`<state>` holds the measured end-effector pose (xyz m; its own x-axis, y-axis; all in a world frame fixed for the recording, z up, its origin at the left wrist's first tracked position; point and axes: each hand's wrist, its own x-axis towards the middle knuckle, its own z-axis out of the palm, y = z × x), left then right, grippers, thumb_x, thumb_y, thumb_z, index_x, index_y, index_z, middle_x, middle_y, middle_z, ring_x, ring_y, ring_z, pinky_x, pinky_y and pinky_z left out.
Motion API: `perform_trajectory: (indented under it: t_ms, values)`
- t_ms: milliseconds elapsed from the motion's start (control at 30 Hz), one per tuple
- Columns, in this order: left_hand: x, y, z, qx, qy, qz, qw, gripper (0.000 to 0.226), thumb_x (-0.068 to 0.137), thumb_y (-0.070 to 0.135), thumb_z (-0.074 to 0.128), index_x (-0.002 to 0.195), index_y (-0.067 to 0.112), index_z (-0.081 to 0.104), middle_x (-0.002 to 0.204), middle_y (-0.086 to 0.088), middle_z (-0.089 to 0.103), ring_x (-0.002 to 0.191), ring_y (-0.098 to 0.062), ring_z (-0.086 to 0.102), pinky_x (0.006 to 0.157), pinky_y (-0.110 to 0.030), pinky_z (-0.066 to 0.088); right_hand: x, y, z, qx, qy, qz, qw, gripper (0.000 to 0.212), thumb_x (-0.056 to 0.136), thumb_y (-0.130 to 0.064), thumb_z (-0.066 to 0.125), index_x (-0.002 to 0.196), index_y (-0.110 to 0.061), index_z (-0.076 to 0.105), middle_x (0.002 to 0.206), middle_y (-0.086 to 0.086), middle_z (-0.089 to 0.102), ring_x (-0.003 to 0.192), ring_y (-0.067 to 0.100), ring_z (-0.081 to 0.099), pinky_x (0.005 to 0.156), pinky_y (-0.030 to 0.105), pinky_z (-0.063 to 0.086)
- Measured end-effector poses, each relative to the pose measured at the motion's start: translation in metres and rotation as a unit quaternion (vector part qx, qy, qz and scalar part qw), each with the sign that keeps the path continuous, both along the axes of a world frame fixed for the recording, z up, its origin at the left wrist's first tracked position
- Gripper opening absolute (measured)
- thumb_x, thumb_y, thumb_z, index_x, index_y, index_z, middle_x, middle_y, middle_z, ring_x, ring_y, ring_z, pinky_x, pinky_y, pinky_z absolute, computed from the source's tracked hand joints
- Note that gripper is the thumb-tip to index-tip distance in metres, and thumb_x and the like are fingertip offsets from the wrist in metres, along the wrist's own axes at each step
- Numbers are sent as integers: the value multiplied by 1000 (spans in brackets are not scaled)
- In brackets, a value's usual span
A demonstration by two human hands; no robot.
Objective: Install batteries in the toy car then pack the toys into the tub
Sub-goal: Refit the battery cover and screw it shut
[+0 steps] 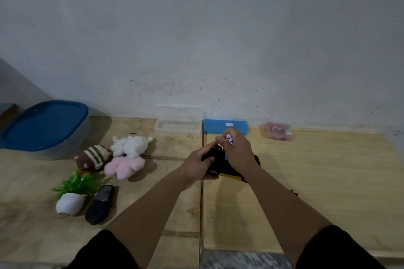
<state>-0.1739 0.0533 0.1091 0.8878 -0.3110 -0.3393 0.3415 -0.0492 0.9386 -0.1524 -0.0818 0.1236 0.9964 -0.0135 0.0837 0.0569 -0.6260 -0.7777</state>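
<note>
A black and yellow toy car [220,165] lies upside down on the wooden table, wheels up. My left hand [197,165] grips it from the left side. My right hand [237,150] hovers over the car and pinches a small white battery [229,138] with blue print between its fingertips. The grey tub [65,146] with a blue lid [43,124] stands at the far left. Near it lie a white plush [131,145], a pink plush [124,166] and a brown striped plush [94,157].
A fake plant in a white pot [70,199] and a black cover-like piece [100,204] lie front left. A clear box [178,125], a blue box [225,126] and a small pink container [278,131] line the wall. A seam [202,203] splits the tabletop.
</note>
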Motion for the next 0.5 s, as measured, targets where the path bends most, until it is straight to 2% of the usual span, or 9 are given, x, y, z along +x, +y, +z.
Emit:
perform_trajectory:
  t_ms: [100, 167, 233, 333, 500]
  values:
    - [1, 3, -2, 4, -1, 5, 1000, 51, 99, 2, 38, 128, 43, 45, 130, -5, 49, 107, -27, 56, 75, -32, 59, -1, 0, -3, -12, 17, 2, 1000, 18, 93, -28, 51, 96, -11, 56, 97, 6, 47, 87, 19, 48, 64, 12, 32]
    - [2, 5, -4, 3, 7, 12, 1000, 51, 98, 2, 39, 134, 37, 45, 133, -7, 47, 109, -29, 55, 75, -34, 59, -1, -1, -3, -16, 17, -2, 1000, 19, 93, -27, 52, 99, -11, 59, 100, 6, 47, 92, 20, 50, 65, 18, 33]
    - [4, 7, -5, -4, 15, 21, 1000, 51, 98, 1, 40, 138, 34, 43, 135, -6, 44, 109, -30, 55, 76, -36, 59, 0, -3, -1, -23, 20, -6, 1000, 19, 93, -24, 51, 105, -12, 60, 105, 8, 49, 99, 21, 51, 73, 22, 32]
    - [7, 11, -6, -12, 20, 25, 999, 51, 98, 1, 40, 138, 33, 43, 138, -7, 41, 112, -33, 53, 78, -38, 58, 3, -7, 3, -33, 26, -4, 999, 24, 93, -20, 50, 114, -13, 59, 116, 11, 51, 106, 21, 51, 78, 20, 29]
    - [12, 16, -6, -17, 18, 48, 999, 51, 98, 1, 41, 139, 33, 43, 139, -8, 42, 107, -29, 55, 73, -33, 59, 7, -12, 9, -71, 26, 4, 997, 28, 93, -20, 53, 119, -17, 60, 118, 10, 52, 109, 21, 51, 82, 16, 28]
